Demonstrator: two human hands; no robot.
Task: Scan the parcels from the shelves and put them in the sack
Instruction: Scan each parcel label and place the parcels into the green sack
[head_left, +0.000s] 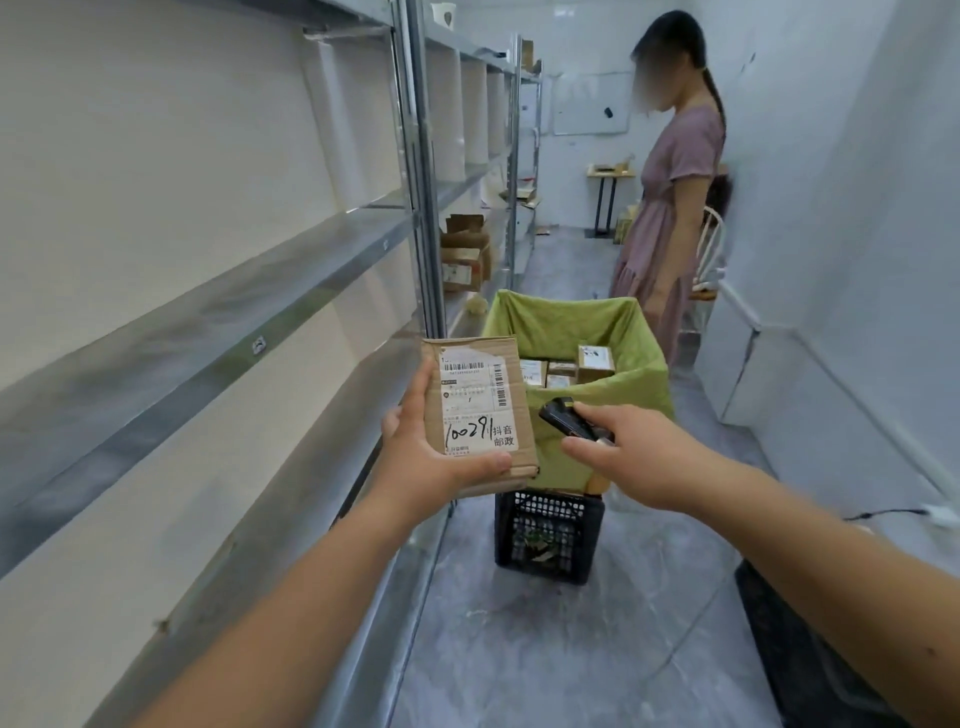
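Left hand (431, 441), arm outstretched, is gripping a labelled parcel (478, 405) label-up beside the shelves (208, 291); right hand (623, 457) is clutching a scanner (569, 418), aiming at it over the green sack (623, 332)

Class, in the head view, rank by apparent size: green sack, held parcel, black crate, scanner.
1. green sack
2. held parcel and black crate: look alike; the parcel is nearer, so unsure
3. scanner
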